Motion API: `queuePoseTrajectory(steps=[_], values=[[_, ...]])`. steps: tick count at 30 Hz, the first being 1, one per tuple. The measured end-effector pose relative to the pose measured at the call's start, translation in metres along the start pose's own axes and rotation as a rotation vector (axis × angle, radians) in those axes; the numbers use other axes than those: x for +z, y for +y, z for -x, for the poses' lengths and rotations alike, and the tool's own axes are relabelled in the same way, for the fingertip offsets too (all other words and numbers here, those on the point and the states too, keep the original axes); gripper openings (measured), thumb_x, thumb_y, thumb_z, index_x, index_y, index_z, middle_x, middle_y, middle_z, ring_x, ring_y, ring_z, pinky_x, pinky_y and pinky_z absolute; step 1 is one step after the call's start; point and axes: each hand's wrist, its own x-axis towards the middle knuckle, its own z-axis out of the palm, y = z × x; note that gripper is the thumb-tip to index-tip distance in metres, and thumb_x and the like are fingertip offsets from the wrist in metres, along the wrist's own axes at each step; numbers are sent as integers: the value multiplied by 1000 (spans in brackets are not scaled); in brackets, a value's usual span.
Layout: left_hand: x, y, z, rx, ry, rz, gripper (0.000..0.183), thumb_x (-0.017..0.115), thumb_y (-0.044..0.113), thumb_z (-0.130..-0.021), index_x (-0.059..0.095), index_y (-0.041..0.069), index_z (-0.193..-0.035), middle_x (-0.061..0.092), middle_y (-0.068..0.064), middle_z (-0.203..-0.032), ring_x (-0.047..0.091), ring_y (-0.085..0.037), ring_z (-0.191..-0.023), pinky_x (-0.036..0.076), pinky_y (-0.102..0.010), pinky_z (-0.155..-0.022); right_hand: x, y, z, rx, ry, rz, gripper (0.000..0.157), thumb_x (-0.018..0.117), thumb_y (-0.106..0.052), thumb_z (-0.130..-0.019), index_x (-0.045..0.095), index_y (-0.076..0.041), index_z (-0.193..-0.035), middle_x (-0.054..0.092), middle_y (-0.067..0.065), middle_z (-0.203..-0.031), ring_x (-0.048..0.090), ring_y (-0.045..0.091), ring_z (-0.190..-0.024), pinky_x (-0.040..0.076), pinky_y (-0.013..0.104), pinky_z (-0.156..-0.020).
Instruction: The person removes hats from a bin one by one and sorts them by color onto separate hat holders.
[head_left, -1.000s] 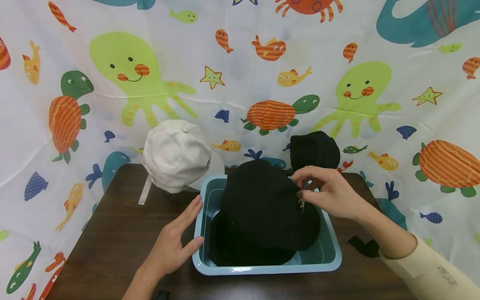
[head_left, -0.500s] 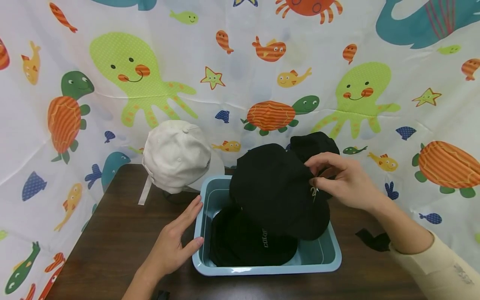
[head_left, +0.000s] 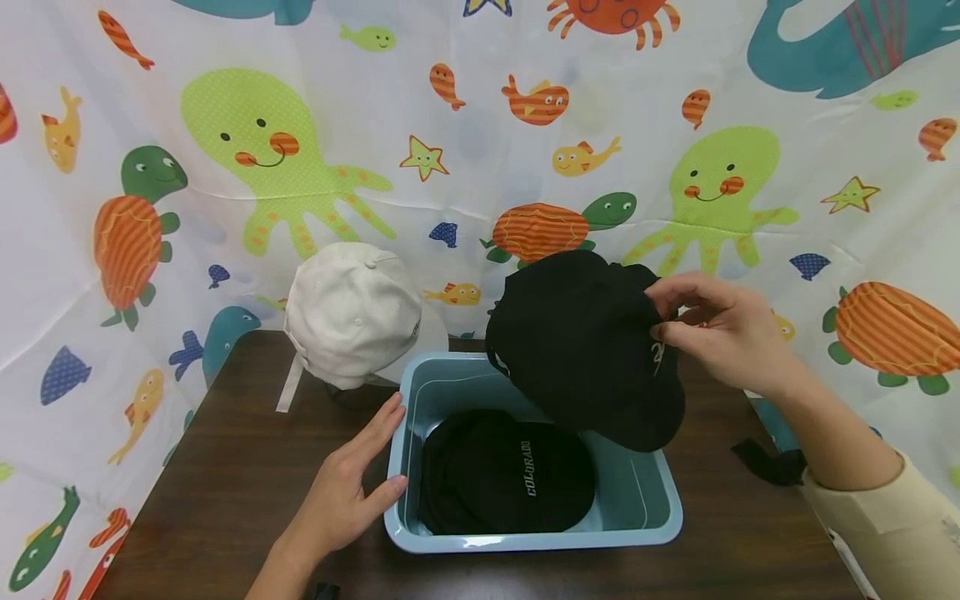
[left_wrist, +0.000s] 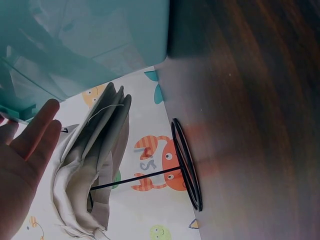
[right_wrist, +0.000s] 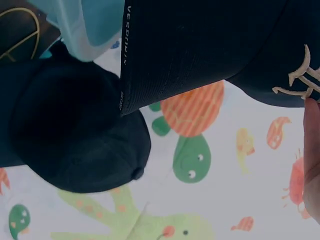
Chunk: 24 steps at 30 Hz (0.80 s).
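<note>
Black cap [head_left: 585,346], soft and light, hangs pinched at its crown by the right hand [head_left: 720,337]; left hand [head_left: 348,492] rests flat-fingered against the bin [head_left: 660,508].

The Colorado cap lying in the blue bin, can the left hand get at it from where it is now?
Probably yes. The left hand rests open against the bin wall beside the Colorado cap, whose top lies uncovered; the black cap the right hand pinches is raised up and rightward.

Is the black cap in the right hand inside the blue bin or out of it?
Out. The right hand pinches the black cap in the air above the blue bin, where another black cap lies.
</note>
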Motion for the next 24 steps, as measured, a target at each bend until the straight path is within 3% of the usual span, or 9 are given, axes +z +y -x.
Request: queuePoseTrajectory(steps=[16,24], values=[[0,2,0,17,35,-19,76,72,14,-90,43,11,-160,38,-7,-167,43,-16,-149,32,-21,-113,-41,9,-18,68,38,147,32,68,23,-82,72,7,-109,69,-11,-96,66,2,-85,54,10,-74],[-1,1,0,-17,3,-27,76,72,15,-91,42,11,-161,36,-6,-168,41,-18,-150,32,-23,-114,-60,20,-26,168,105,160,29,70,19,-86,72,5,-111,71,-15,-93,63,2,-80,50,6,-71]])
